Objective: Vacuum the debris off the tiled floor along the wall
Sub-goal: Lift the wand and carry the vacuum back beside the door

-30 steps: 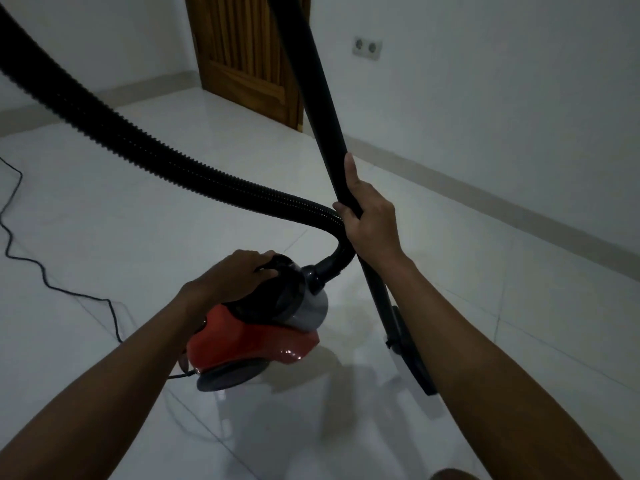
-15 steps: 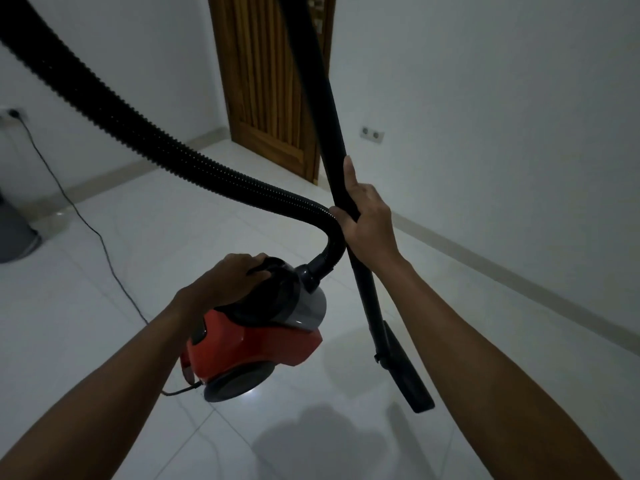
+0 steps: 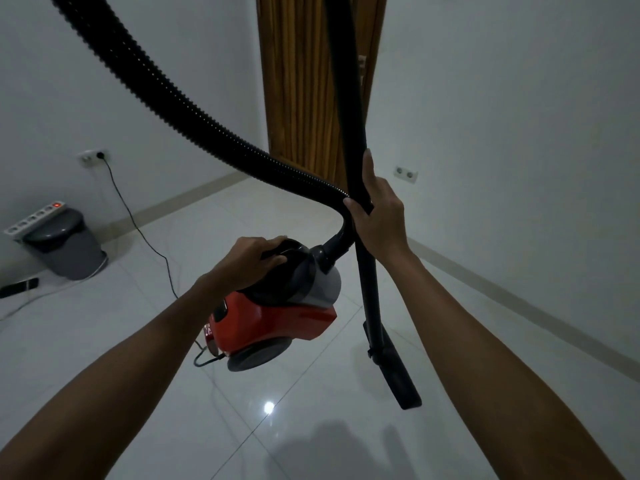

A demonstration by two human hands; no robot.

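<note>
A red and grey canister vacuum (image 3: 277, 323) hangs above the white tiled floor (image 3: 138, 358). My left hand (image 3: 249, 261) grips its black top handle. My right hand (image 3: 377, 213) is wrapped round the black wand (image 3: 349, 98), thumb stretched up along it. The wand runs down to a flat black floor nozzle (image 3: 394, 372) held just off the tiles, near the right wall's skirting (image 3: 519, 303). A ribbed black hose (image 3: 173, 98) arcs from the top left down into the vacuum's front. No debris shows on the tiles.
A wooden door (image 3: 301, 81) stands in the far corner. The power cord (image 3: 138, 230) trails from a wall socket (image 3: 91, 156) to the vacuum's rear. At the left sit a grey bin (image 3: 69, 247) with a power strip (image 3: 33, 216) on it, and a dark flat object (image 3: 19, 287).
My view has tilted up and swung left, bringing the bin, power strip and left wall socket into sight. Both hands keep their grips; vacuum and nozzle stay lifted off the tiles.
</note>
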